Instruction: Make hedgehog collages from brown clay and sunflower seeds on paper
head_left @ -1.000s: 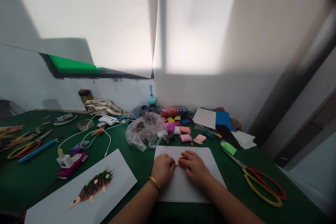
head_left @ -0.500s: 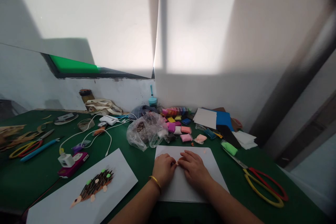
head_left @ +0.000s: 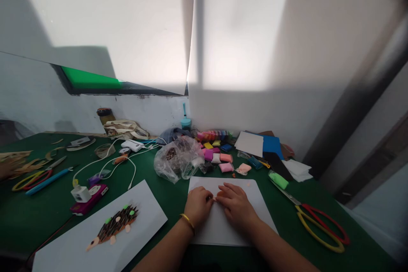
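My left hand [head_left: 199, 207], with a gold bangle at the wrist, rests on a white sheet [head_left: 223, 231]. Its thumb and forefinger are pinched on a tiny piece of peach clay [head_left: 214, 199], mostly hidden. Beside it, my right hand [head_left: 236, 204] lies on the same sheet with fingers stretched out and apart, their tips touching or nearly touching that piece. A small peach spot [head_left: 248, 184] sits near the sheet's upper right corner. To the left, another white sheet [head_left: 143, 216] carries a hedgehog picture [head_left: 116, 225] with dark spines and green and peach dots.
Large red-and-yellow scissors [head_left: 321, 225] and a green clay packet [head_left: 278, 179] lie right. Behind the sheet are several colored clay packets [head_left: 225, 167] and a clear plastic bag [head_left: 178, 159]. Left are a power strip [head_left: 91, 199], cables and another person's hand [head_left: 9, 165] by brown strips.
Another person's hand has come into view at the far left edge, over the brown strips. My own hands have barely shifted on the sheet.
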Motion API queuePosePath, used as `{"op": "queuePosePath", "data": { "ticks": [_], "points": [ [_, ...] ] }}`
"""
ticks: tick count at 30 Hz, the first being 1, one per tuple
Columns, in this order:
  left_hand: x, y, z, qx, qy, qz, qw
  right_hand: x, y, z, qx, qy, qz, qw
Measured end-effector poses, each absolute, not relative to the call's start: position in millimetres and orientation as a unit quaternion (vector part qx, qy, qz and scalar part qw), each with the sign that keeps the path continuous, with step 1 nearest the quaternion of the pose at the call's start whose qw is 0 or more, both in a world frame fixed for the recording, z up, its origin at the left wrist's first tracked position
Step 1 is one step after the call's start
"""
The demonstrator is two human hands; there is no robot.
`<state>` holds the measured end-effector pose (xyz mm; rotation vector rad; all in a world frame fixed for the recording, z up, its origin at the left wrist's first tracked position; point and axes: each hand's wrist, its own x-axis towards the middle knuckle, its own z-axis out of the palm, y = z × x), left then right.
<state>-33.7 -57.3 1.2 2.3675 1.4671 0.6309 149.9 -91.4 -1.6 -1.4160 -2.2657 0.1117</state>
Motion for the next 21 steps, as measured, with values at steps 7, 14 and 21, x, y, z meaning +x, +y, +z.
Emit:
{"op": "queuePosePath", "data": {
  "ticks": [7,14,21],
  "points": [
    [-42.0,-53.4,-3.0,0.802,0.522,0.247,0.152,148.2,-91.0,-4.0,-0.515,-0.831,0.048,0.207],
    [-40.4,-55.1,0.4,0.796,0.539,0.231,0.153,147.8,-88.8,-6.0,-0.517,-0.836,0.059,0.172],
    [-40.5,-53.7,-1.2,0.792,0.543,0.234,0.153,147.4,-91.4,-4.0,-0.508,-0.848,0.036,0.149]
  ]
}}
